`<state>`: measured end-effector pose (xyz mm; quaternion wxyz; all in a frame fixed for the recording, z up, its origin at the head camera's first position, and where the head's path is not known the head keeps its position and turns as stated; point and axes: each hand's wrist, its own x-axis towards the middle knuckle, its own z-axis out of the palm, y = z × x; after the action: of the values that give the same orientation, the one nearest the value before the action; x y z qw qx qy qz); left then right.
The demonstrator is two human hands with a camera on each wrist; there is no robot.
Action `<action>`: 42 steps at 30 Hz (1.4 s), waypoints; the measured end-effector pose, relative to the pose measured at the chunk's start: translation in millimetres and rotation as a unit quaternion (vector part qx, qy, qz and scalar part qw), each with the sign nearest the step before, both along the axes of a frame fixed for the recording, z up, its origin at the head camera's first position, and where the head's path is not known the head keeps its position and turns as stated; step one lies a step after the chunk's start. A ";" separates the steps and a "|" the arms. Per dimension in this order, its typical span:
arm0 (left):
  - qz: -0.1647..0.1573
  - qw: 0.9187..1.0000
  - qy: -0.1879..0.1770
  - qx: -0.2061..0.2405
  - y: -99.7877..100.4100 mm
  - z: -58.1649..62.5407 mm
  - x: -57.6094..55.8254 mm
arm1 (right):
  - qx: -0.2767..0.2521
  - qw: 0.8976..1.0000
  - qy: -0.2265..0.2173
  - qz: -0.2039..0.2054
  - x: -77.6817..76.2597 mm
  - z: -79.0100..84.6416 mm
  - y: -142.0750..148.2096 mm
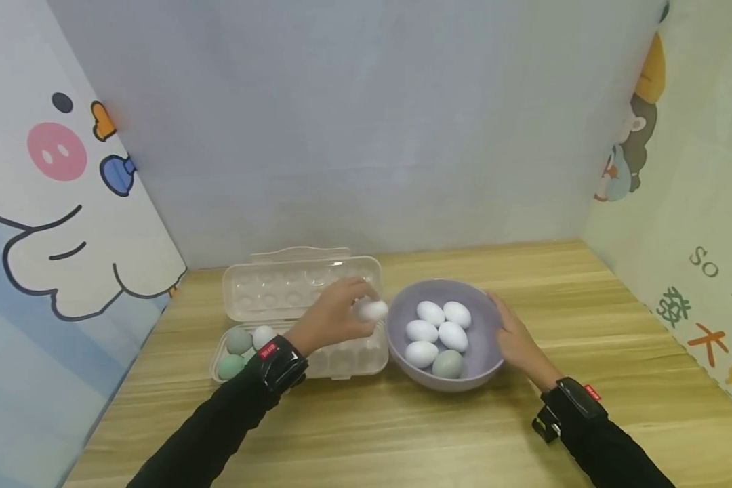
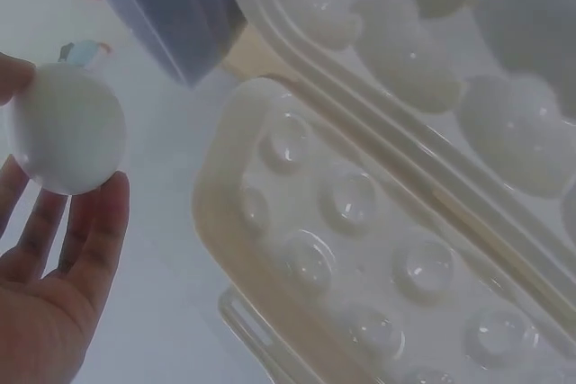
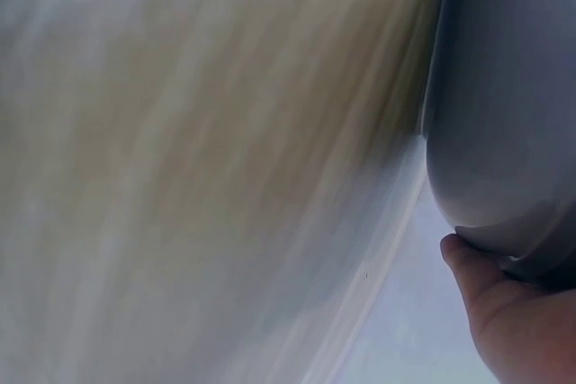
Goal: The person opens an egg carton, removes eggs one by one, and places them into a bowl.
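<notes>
My left hand pinches a white egg between thumb and fingers, above the right end of a clear plastic egg carton. The left wrist view shows this egg held at the fingertips, apart from the carton. Beside the carton stands a purple bowl with several white eggs and one grey-green egg inside. My right hand grips the bowl's right rim; its thumb touches the bowl in the right wrist view, and the other fingers are hidden there.
The carton's lid lies folded back behind its base. White, grey-green and green eggs sit in the left end, partly hidden by my left wrist. Beyond the wooden table hangs a pale backdrop, with printed panels at both sides.
</notes>
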<state>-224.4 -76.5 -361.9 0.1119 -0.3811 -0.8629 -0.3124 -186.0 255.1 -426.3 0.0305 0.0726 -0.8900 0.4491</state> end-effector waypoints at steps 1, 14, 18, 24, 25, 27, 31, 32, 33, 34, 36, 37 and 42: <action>-0.005 1.000 0.003 -0.001 4.5 0.9 -0.6 | -0.001 1.000 -0.001 -0.001 -0.1 0.2 0.3; -0.061 0.996 -0.020 -0.065 62.1 10.3 -0.2 | -0.016 1.000 -0.007 0.000 0.1 -1.3 -3.4; -0.071 0.991 -0.021 -0.109 76.8 7.2 -2.0 | -0.015 1.000 -0.001 0.001 0.1 -2.1 -3.2; -0.086 0.977 0.003 -0.196 102.3 3.8 -4.2 | -0.013 1.000 0.005 0.000 0.7 -1.4 -2.3; -0.088 0.973 0.004 -0.212 106.5 3.5 -4.3 | -0.013 1.000 0.006 0.000 0.8 -1.1 -2.5; -0.094 0.967 0.003 -0.238 114.5 2.7 -4.1 | -0.015 1.000 0.007 0.001 0.7 -0.9 -2.6; -0.108 0.955 -0.013 -0.274 128.6 2.2 -1.9 | -0.020 1.000 0.004 0.004 -0.3 -2.1 -2.1; -0.110 0.953 -0.015 -0.283 131.3 2.6 -0.9 | -0.020 1.000 0.004 0.004 -0.6 -2.8 -1.5; -0.110 0.950 -0.015 -0.291 133.8 3.2 0.2 | -0.020 1.000 0.005 0.004 -0.9 -3.5 -1.0; -0.109 0.947 -0.015 -0.301 136.2 3.3 0.9 | -0.019 1.000 0.006 0.004 -1.1 -3.9 -0.5; -0.107 0.943 -0.016 -0.315 140.3 3.9 2.0 | -0.018 1.000 0.009 0.005 -0.9 -4.0 0.2; -0.103 0.942 -0.017 -0.320 142.2 3.7 2.1 | -0.018 1.000 0.010 0.005 -0.9 -3.9 0.7; -0.105 0.938 -0.023 -0.328 151.8 0.7 -0.9 | -0.021 1.000 0.011 0.004 0.0 -1.7 2.3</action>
<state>-225.3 75.3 -361.1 -0.0730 -0.4775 -0.8750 -0.0304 -185.9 257.4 -428.0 0.0404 0.0808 -0.8798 0.4666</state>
